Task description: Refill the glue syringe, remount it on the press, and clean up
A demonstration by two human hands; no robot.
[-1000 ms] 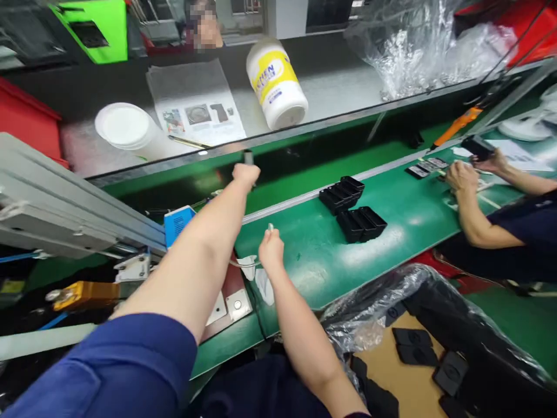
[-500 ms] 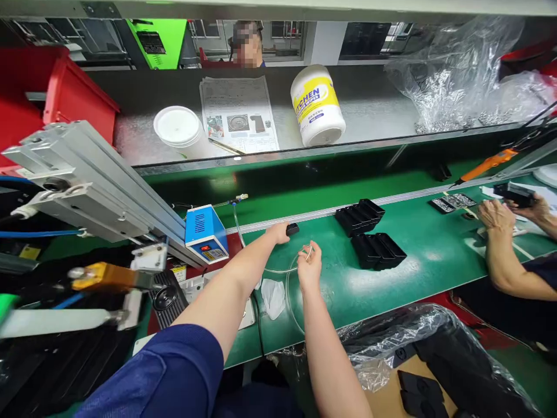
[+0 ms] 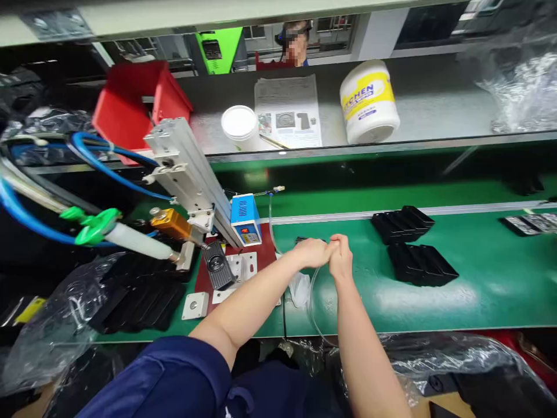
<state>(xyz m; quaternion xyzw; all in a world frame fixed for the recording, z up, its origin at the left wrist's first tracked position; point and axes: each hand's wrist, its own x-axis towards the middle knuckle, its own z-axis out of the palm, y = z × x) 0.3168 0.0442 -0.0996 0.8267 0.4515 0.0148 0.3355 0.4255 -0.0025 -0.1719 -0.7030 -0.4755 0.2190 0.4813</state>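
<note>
My left hand (image 3: 314,253) is closed round a small black part (image 3: 304,239), most of which is hidden by the fingers. Touching it from the right is my right hand (image 3: 342,258), its fingers curled on a clear plastic tube (image 3: 311,299). The tube hangs in a loop below the hands; its end is hidden between them. To the left, a black ribbed part with a round centre (image 3: 216,264) rests in a metal fixture (image 3: 243,267) under a dispensing syringe with a green cap (image 3: 139,241).
A blue control box (image 3: 246,217) stands beside an aluminium post (image 3: 195,174). Stacked black trays (image 3: 420,264) lie on the green bench to the right. A white plastic bag (image 3: 299,289) is near my forearm. Above, a shelf holds a wipes tub (image 3: 369,104) and a red bin (image 3: 126,101).
My hands have come together; they were apart before, with the black part in the left and the tube in the right. The view has swung left, and the co-worker's hands have left it.
</note>
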